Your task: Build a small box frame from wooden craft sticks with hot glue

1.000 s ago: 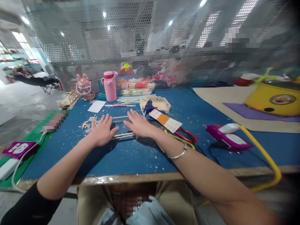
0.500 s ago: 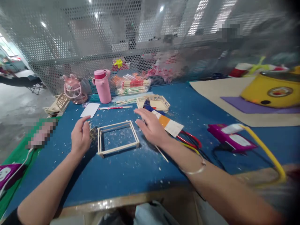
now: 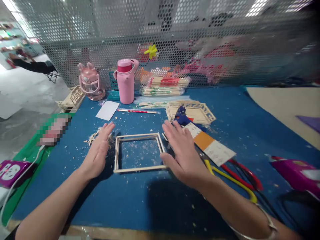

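A rectangular frame of thin wooden sticks (image 3: pixel 140 169) lies on the blue tabletop between my hands. My left hand (image 3: pixel 97 155), fingers stretched out, hovers left of the frame, next to a small heap of stick scraps (image 3: pixel 93 136). At the frame's right side is my right hand (image 3: pixel 182 151), palm down with fingers extended; its thumb overlaps the frame's right edge, and I cannot tell whether it touches. Neither hand holds anything. Beyond my right hand lie a white and orange card (image 3: pixel 206 141) and a dark blue tool (image 3: pixel 182 116), in front of a wooden stick tray (image 3: pixel 200 111).
Along the back stand a pink flask (image 3: pixel 125 85) and a clear pink bottle (image 3: pixel 91 83), beside bagged sticks (image 3: pixel 163 86). A white card (image 3: pixel 107 110) lies nearer. Red-handled and yellow-handled tools (image 3: pixel 235 181) and a purple device (image 3: pixel 297 175) occupy the right. A perforated metal screen (image 3: pixel 100 43) rises behind.
The camera view has turned right and down. My right hand has come over to the frame's right edge, and its fingers are straighter. My left hand stays left of the frame.
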